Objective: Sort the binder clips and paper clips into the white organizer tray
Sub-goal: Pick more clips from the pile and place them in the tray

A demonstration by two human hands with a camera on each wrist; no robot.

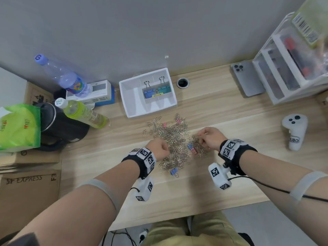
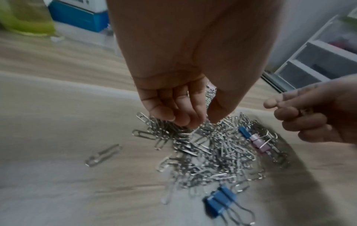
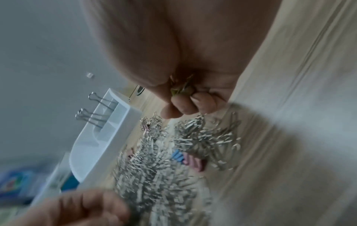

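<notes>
Both forearms reach forward over the paper clip pile (image 1: 174, 141), each wrist wrapped in a black band with white marker blocks. The left hand (image 1: 158, 150) sits at the near-left edge of the pile, back up, its fingers (image 2: 181, 113) curled downward with the tips just at the clips and the thumb close beside them. The right hand (image 1: 210, 137) hovers at the pile's right side, its fingers (image 3: 185, 105) folded in tight around something small and yellowish-green, blurred.
</notes>
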